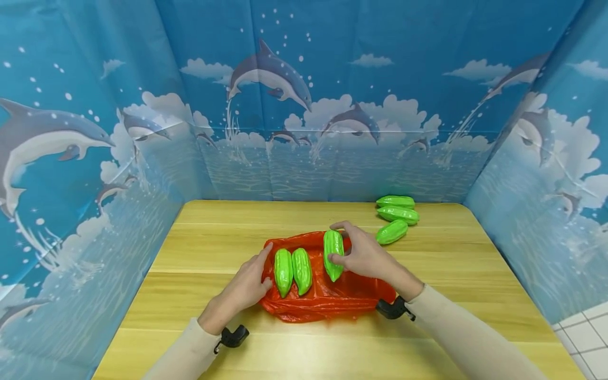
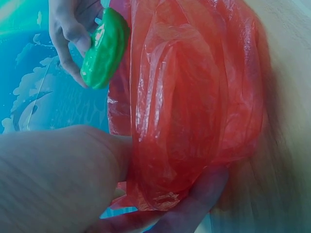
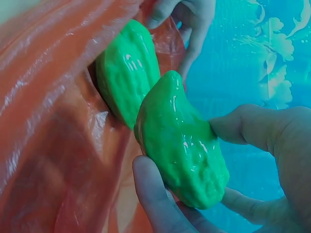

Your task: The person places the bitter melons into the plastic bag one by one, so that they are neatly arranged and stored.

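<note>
Left: the left hand (image 1: 243, 279) is at the left edge of a thin, crinkled, translucent red plastic bag (image 1: 332, 306), laid on its broad side with the mouth spread. Thumb and forefinger stand well apart along that edge; cannot tell whether the film is pinched between the fingers or only braced. The bag lies on the pale, wood-grain surface (image 1: 204, 253).

In the bag's left half: 2 glossy, bright green, ridged gourds, plastic-looking and tapered, side by side, the left gourd (image 1: 283, 272) and the right gourd (image 1: 302, 270), narrow ends toward the person.

Over the bag's right half: a 3rd glossy green gourd, the held gourd (image 1: 333, 253), narrow end also toward the person, apart from the pair. The right hand (image 1: 368, 257) has it, thumb on one side and fingers on the other, opened only to its width. Contact with the film below: cannot tell.

Far right, on the surface beyond the bag: 3 more green gourds close together, the far gourd (image 1: 396, 201), middle gourd (image 1: 399, 214) and near gourd (image 1: 392, 232).

Risks, judged: slick skin could let the held gourd twist out of the grip; limp film could fold inward if the left hand eases, snagging its tip; a hard knock could roll the pair.
</note>
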`<state>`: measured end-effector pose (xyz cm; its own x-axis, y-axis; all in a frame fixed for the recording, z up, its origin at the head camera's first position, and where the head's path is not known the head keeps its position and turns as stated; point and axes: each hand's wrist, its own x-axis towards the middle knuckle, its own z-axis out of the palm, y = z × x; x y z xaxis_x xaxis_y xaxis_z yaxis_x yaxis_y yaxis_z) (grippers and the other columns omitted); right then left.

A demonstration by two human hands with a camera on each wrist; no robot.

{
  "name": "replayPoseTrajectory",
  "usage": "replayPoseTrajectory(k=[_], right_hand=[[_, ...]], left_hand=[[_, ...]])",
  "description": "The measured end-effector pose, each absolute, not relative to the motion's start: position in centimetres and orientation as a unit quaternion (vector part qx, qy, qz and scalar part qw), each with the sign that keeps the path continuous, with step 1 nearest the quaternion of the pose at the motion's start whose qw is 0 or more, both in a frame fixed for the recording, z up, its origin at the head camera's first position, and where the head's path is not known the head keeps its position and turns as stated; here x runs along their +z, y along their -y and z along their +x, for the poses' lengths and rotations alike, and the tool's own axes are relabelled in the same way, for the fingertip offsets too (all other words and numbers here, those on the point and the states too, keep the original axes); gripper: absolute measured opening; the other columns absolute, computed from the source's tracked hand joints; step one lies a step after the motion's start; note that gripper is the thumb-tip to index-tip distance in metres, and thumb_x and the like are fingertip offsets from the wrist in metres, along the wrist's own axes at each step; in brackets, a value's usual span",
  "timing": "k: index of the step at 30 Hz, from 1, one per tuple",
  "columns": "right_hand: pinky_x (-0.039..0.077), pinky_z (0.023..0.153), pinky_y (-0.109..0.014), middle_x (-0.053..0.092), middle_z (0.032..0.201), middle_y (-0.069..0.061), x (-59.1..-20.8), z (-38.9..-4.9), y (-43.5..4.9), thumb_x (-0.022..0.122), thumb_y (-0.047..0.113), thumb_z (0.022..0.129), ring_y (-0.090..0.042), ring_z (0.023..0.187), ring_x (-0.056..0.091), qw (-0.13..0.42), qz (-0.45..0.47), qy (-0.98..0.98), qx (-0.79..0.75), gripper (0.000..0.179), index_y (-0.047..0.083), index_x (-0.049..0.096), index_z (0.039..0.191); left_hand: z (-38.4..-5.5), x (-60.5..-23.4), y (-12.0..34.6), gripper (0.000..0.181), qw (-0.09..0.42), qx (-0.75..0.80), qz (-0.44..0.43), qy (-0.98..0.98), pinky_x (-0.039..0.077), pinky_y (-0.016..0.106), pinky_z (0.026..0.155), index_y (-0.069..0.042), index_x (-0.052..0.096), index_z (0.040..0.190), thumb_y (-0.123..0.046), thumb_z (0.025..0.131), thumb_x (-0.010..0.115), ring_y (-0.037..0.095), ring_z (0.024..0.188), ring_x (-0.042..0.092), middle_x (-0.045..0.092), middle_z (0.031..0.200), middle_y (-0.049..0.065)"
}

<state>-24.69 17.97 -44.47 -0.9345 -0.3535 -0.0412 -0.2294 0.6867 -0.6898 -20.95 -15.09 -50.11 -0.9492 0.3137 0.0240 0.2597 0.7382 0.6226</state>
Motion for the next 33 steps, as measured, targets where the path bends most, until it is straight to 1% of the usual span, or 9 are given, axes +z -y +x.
replayPoseTrajectory(k=[3,6,11,14,17,23,27,30,33], right_hand=[[0.064,0.082,-0.041,0.068,0.158,-0.027,-44.7,-24.8,-17.6,0.088,0.029,0.105,-0.021,0.096,0.079,0.086,-0.171,-0.914,-0.357,0.074,0.010,0.054,0.168],[0.065,0.087,-0.046,0.071,0.154,-0.024,-45.0,-24.8,-17.2,0.088,0.029,0.104,-0.031,0.113,0.079,0.085,-0.180,-0.914,-0.355,0.073,0.010,0.056,0.167],[0.065,0.091,-0.049,0.070,0.153,-0.022,-45.4,-24.8,-16.7,0.088,0.030,0.104,-0.042,0.134,0.072,0.091,-0.180,-0.916,-0.347,0.072,0.011,0.057,0.166],[0.064,0.089,-0.047,0.070,0.154,-0.022,-45.7,-24.8,-16.6,0.088,0.030,0.104,-0.042,0.133,0.072,0.095,-0.184,-0.916,-0.342,0.071,0.010,0.058,0.166],[0.060,0.086,-0.045,0.069,0.156,-0.023,-46.0,-24.9,-16.5,0.089,0.030,0.104,-0.041,0.125,0.073,0.101,-0.188,-0.915,-0.344,0.071,0.010,0.058,0.165],[0.063,0.094,-0.051,0.068,0.159,-0.022,-46.7,-25.1,-16.3,0.089,0.031,0.104,-0.033,0.120,0.077,0.116,-0.180,-0.914,-0.344,0.072,0.013,0.057,0.166],[0.064,0.097,-0.054,0.068,0.160,-0.023,-47.0,-25.2,-16.0,0.089,0.032,0.105,-0.024,0.103,0.078,0.123,-0.178,-0.916,-0.337,0.072,0.013,0.057,0.167],[0.063,0.097,-0.054,0.070,0.157,-0.022,-47.1,-25.2,-15.9,0.090,0.031,0.104,-0.015,0.093,0.073,0.123,-0.179,-0.918,-0.333,0.072,0.012,0.057,0.166],[0.064,0.099,-0.055,0.069,0.157,-0.023,-47.1,-25.3,-15.7,0.089,0.030,0.105,-0.013,0.082,0.072,0.128,-0.178,-0.917,-0.334,0.072,0.012,0.057,0.166]], left_hand=[[-21.1,-50.1,15.0,0.091,0.041,0.324,0.154,-0.933,0.057,0.065,0.125,-0.001,0.032,0.183,0.006,0.103,0.076,0.052,0.156,0.061,0.055,0.173,0.034],[-21.1,-50.0,15.0,0.091,0.042,0.323,0.152,-0.933,0.057,0.065,0.125,-0.001,0.032,0.183,0.007,0.103,0.075,0.052,0.156,0.061,0.055,0.173,0.034],[-21.1,-50.0,15.1,0.092,0.041,0.323,0.153,-0.933,0.058,0.065,0.125,-0.001,0.032,0.183,0.007,0.103,0.075,0.052,0.156,0.061,0.055,0.173,0.035],[-21.0,-50.0,15.1,0.092,0.042,0.323,0.154,-0.933,0.058,0.065,0.124,0.000,0.032,0.183,0.007,0.103,0.075,0.052,0.156,0.062,0.055,0.172,0.035],[-21.0,-50.0,15.0,0.091,0.043,0.325,0.154,-0.932,0.057,0.065,0.125,0.000,0.032,0.183,0.007,0.103,0.075,0.052,0.156,0.061,0.055,0.173,0.035],[-21.0,-50.0,15.1,0.091,0.045,0.329,0.155,-0.931,0.055,0.066,0.127,-0.001,0.031,0.183,0.006,0.103,0.075,0.053,0.159,0.058,0.052,0.176,0.034],[-21.0,-50.0,15.1,0.091,0.046,0.329,0.155,-0.931,0.056,0.065,0.127,-0.001,0.032,0.183,0.006,0.103,0.076,0.052,0.159,0.059,0.052,0.176,0.033],[-21.1,-50.1,15.1,0.091,0.045,0.328,0.157,-0.931,0.057,0.065,0.125,-0.001,0.032,0.183,0.005,0.103,0.076,0.052,0.157,0.061,0.054,0.175,0.033],[-21.2,-50.1,15.2,0.092,0.046,0.326,0.155,-0.931,0.058,0.065,0.125,-0.002,0.032,0.183,0.005,0.103,0.076,0.051,0.156,0.062,0.055,0.174,0.032]])
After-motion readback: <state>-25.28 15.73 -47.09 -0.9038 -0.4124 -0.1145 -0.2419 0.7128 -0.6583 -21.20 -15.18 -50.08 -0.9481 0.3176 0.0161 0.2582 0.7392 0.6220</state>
